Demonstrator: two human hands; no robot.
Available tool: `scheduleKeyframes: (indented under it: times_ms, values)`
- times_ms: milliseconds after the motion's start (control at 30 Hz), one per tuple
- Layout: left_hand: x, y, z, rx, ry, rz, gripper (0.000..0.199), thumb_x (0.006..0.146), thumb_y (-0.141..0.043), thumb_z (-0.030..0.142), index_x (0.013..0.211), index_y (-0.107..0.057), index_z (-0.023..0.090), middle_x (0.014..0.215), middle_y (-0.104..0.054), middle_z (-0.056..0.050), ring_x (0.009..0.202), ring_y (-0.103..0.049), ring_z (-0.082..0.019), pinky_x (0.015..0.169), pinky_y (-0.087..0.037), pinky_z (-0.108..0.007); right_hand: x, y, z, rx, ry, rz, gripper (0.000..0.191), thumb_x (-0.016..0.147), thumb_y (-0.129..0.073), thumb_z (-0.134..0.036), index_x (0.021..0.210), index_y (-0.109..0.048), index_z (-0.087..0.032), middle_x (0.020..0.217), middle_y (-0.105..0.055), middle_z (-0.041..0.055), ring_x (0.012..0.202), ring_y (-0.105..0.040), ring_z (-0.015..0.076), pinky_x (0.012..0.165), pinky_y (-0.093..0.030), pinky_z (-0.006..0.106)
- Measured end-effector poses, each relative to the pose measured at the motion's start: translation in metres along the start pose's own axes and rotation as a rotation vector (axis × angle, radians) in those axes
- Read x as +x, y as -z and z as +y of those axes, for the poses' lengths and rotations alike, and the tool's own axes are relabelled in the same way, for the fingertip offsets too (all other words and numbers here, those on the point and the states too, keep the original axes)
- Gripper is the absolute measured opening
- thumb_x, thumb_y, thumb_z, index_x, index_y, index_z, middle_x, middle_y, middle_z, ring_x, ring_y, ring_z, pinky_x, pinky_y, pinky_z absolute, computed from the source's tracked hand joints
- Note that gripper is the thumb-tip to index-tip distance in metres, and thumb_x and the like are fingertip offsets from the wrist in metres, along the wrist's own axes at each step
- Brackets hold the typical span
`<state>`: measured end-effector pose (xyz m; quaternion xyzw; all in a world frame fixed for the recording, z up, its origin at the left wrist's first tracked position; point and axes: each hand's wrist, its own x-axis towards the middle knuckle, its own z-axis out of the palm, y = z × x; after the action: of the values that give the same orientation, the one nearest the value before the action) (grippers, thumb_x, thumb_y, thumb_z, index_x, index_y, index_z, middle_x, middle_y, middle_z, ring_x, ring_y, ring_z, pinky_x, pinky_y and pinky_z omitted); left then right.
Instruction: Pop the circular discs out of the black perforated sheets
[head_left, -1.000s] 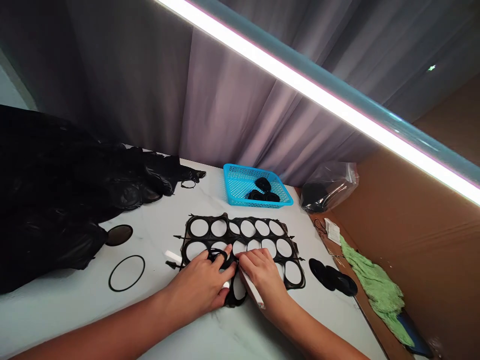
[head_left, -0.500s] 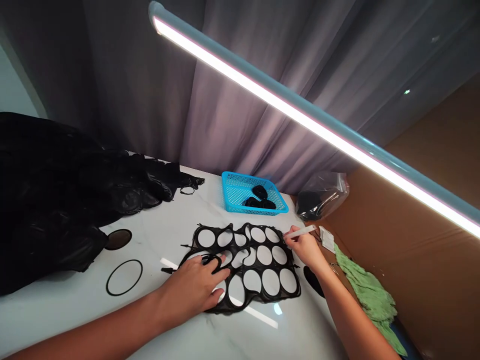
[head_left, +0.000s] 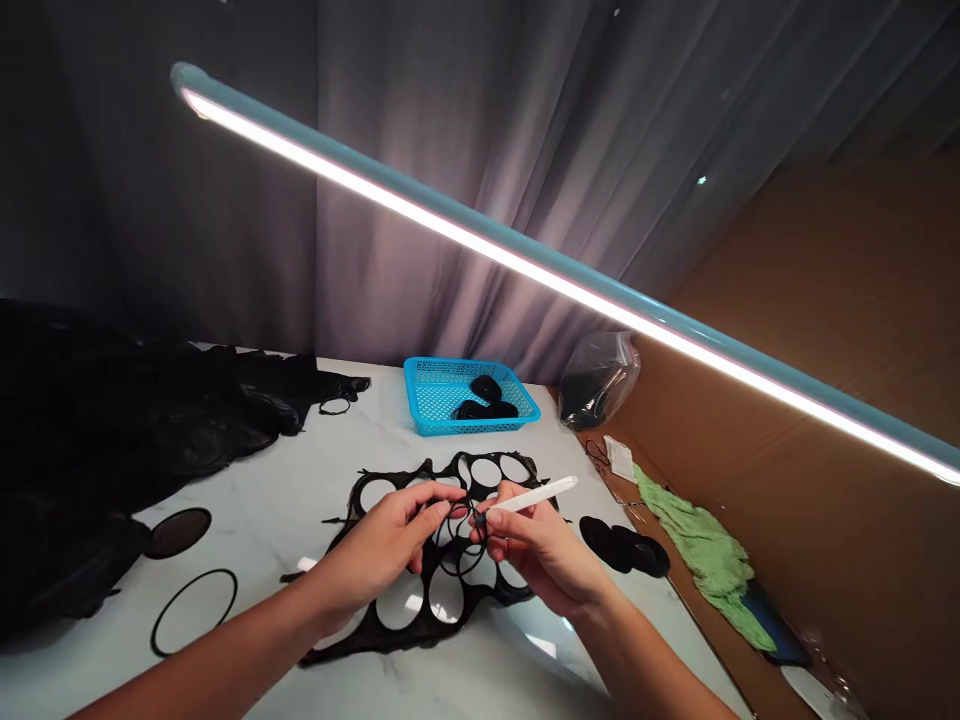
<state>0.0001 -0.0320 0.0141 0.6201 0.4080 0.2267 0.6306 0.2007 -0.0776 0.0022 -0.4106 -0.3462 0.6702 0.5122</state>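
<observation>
My left hand [head_left: 401,535] is closed in a pinch on some thin black rings [head_left: 452,535] that hang in loops between my two hands. My right hand [head_left: 534,540] grips a slim white pen-shaped tool [head_left: 536,494], its dark end towards the left hand. The right fingertips also touch the black loops. Beneath both hands, a black sheet with several rows of round holes [head_left: 397,640] lies on the white marbled table [head_left: 315,690], partly hidden by the hands. The tool's exact kind cannot be made out.
A blue basket [head_left: 420,433] holding black bundles stands at the back. Black material [head_left: 150,410] is heaped at left, near a dark disc [head_left: 178,533] and a large ring [head_left: 155,630]. Black discs [head_left: 622,547], green cloth [head_left: 701,540] and a clear bag [head_left: 611,370] are at right.
My left hand has lifted from the holed sheet with thin black rings in its fingers. My right hand has come left from the sheet's far corner, still holding the white tool. The view has shifted.
</observation>
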Motion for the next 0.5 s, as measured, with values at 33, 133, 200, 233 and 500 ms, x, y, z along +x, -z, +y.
scheduleKeyframes:
  times_ms: [33, 133, 200, 233, 500]
  values:
    - [-0.001, -0.002, 0.003, -0.036, -0.006, -0.009, 0.054, 0.09, -0.048, 0.061, 0.126, -0.063, 0.023, 0.103, -0.067, -0.004, 0.059, -0.044, -0.011, 0.061, -0.039, -0.027, 0.0, -0.004, 0.002, 0.055, -0.013, 0.005, 0.035, 0.072, -0.084, -0.028, 0.071, -0.051, -0.017, 0.083, -0.067, 0.0046, 0.076, -0.063, 0.0134, 0.056, -0.039, 0.019]
    - [-0.005, -0.004, 0.005, -0.064, -0.031, -0.027, 0.058, 0.09, -0.047, 0.064, 0.127, -0.061, 0.022, 0.101, -0.068, -0.004, 0.058, -0.041, -0.01, 0.06, -0.038, -0.027, -0.001, -0.008, 0.008, 0.173, -0.048, 0.005, 0.034, 0.073, -0.083, -0.025, 0.071, -0.05, -0.017, 0.079, -0.067, 0.0041, 0.075, -0.063, 0.0119, 0.055, -0.039, 0.017]
    - [-0.006, -0.003, 0.002, -0.04, -0.031, -0.025, 0.055, 0.09, -0.052, 0.061, 0.128, -0.059, 0.022, 0.097, -0.069, -0.003, 0.061, -0.043, -0.011, 0.061, -0.038, -0.026, -0.003, -0.008, 0.011, 0.218, -0.063, -0.017, 0.033, 0.075, -0.082, -0.023, 0.072, -0.05, -0.016, 0.081, -0.067, 0.0049, 0.077, -0.063, 0.012, 0.056, -0.04, 0.016]
    - [-0.006, -0.002, 0.0, -0.031, -0.026, -0.024, 0.053, 0.09, -0.054, 0.059, 0.129, -0.058, 0.023, 0.095, -0.07, -0.003, 0.064, -0.044, -0.012, 0.062, -0.038, -0.026, -0.005, -0.008, 0.011, 0.236, -0.071, -0.031, 0.033, 0.075, -0.082, -0.022, 0.072, -0.05, -0.016, 0.082, -0.068, 0.0053, 0.078, -0.063, 0.012, 0.056, -0.041, 0.015]
    - [0.0, -0.012, 0.0, -0.136, 0.022, -0.074, 0.037, 0.091, -0.059, 0.05, 0.111, -0.065, 0.019, 0.084, -0.068, -0.002, 0.07, -0.051, -0.014, 0.058, -0.038, -0.024, -0.014, -0.005, 0.009, 0.291, -0.112, -0.065, 0.033, 0.078, -0.079, -0.023, 0.073, -0.047, -0.017, 0.082, -0.07, 0.006, 0.074, -0.063, 0.0102, 0.059, -0.044, 0.014]
